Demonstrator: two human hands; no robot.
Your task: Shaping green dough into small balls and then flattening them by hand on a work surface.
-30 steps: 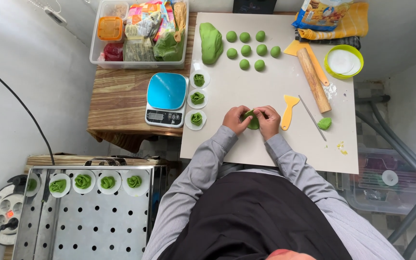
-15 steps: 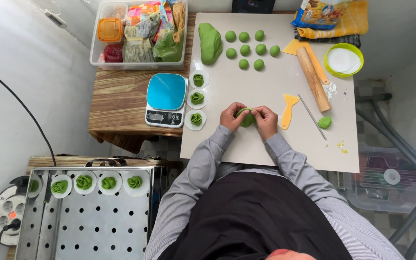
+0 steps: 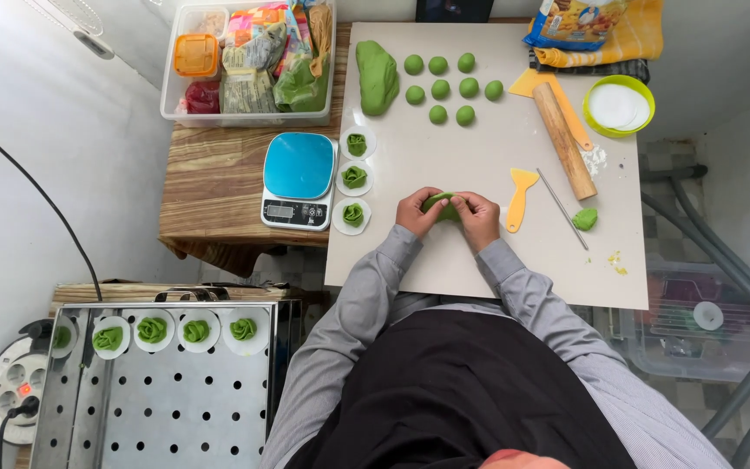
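My left hand [image 3: 416,212] and my right hand [image 3: 477,217] meet over the pale work mat [image 3: 479,260], both pinching a small piece of green dough [image 3: 441,205] between the fingers. Most of that piece is hidden by the fingers. To the left, three shaped green dough flowers [image 3: 354,178] sit on round white papers along the mat's edge. A large lump of green dough [image 3: 376,76] and several green dough balls [image 3: 450,87] lie at the far end.
A blue kitchen scale [image 3: 298,179] stands on the wooden table. A yellow scraper [image 3: 520,196], a thin skewer [image 3: 562,208], a rolling pin [image 3: 563,139], a dough scrap [image 3: 584,218] and a green-rimmed bowl [image 3: 618,106] lie right. A perforated steamer tray [image 3: 158,399] holds several dough flowers.
Both hands stay together on the green dough piece; the fingers have shifted slightly as they work it. Nothing else has moved.
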